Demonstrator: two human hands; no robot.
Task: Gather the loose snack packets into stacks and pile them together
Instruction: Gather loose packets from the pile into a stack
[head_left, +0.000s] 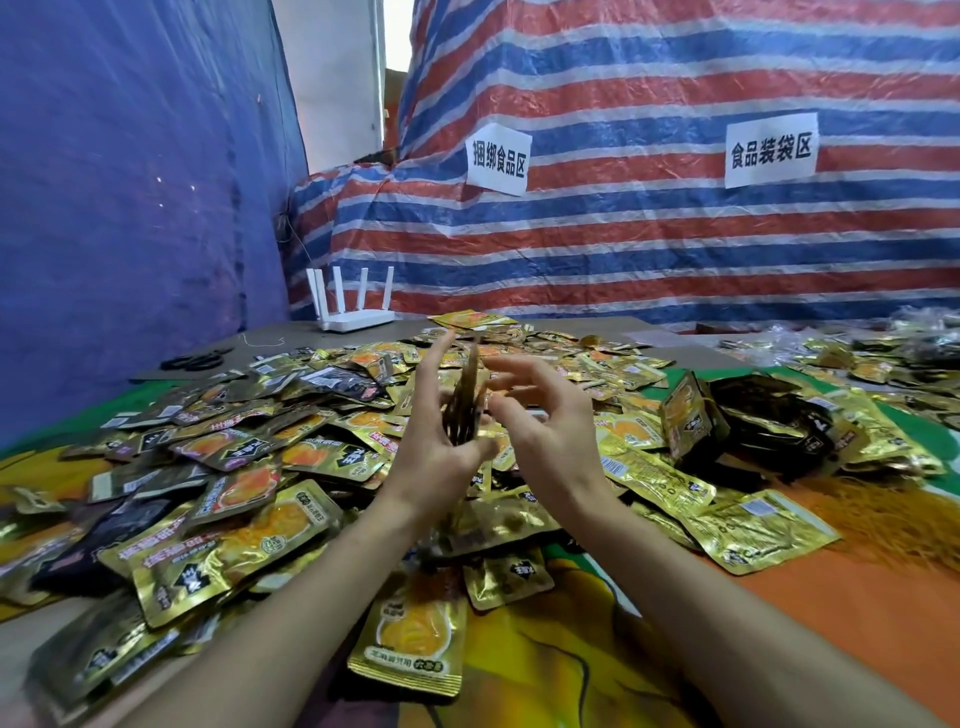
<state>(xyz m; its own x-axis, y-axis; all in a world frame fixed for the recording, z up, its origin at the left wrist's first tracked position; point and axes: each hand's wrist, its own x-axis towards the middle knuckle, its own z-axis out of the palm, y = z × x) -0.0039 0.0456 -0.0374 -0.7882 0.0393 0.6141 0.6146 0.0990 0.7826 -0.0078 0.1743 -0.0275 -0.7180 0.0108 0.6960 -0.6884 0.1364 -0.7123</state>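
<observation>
Gold and black snack packets (249, 467) lie scattered in a wide heap over the table. My left hand (436, 441) holds a thin stack of packets (467, 405) upright on edge, fingers straight behind it and thumb at the front. My right hand (545, 421) is just right of the stack with fingers spread and lightly bent, fingertips near the stack's edge; whether they touch it I cannot tell. A bound pile of stacked packets (748, 421) sits to the right.
A white router (353, 306) and black scissors (197, 359) lie at the table's far left. A blue tarp stands on the left and a striped tarp with two paper signs (498, 158) behind. More packets (883, 348) lie at far right.
</observation>
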